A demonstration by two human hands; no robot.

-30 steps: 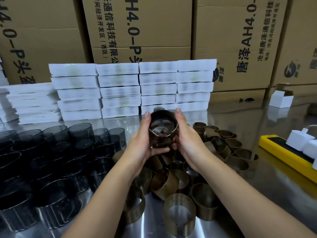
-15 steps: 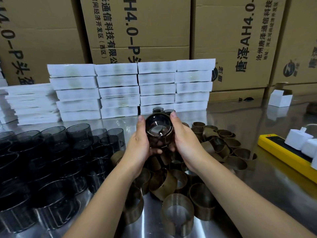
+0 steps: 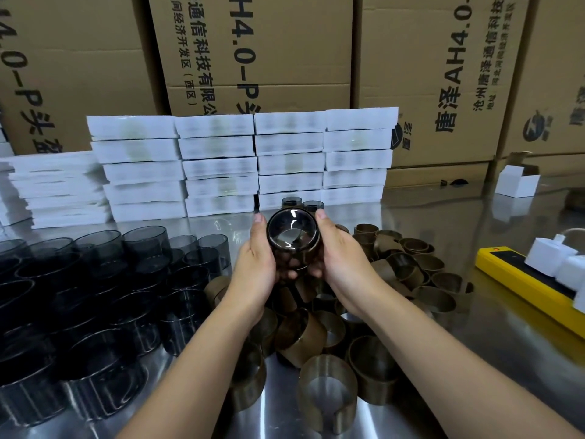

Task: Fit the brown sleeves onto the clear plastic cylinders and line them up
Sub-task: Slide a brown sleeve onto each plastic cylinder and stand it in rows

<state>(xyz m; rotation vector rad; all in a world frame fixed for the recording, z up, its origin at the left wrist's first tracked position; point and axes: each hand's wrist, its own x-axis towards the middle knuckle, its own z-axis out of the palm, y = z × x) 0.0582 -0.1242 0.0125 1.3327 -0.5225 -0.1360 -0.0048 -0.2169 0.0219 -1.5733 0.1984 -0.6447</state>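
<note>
Between both hands I hold one clear cylinder [image 3: 292, 237] with a brown sleeve around it, raised above the table, its open end tilted toward me. My left hand [image 3: 256, 264] grips its left side and my right hand [image 3: 340, 261] grips its right side, fingers curled underneath. Bare dark clear cylinders [image 3: 95, 296] stand crowded on the left of the table. A pile of loose brown split sleeves [image 3: 332, 343] lies under and right of my hands. Two cylinders [image 3: 302, 202] stand just behind the held one.
Stacks of white boxes [image 3: 240, 163] form a wall at the back, with cardboard cartons [image 3: 259, 52] behind them. A yellow power strip [image 3: 525, 283] with white plugs lies at the right. A small white box [image 3: 517, 182] sits at the back right on the steel table [image 3: 506, 359].
The held cylinder has tipped, so its open end now faces me more, and both hands have shifted slightly forward and up around it.
</note>
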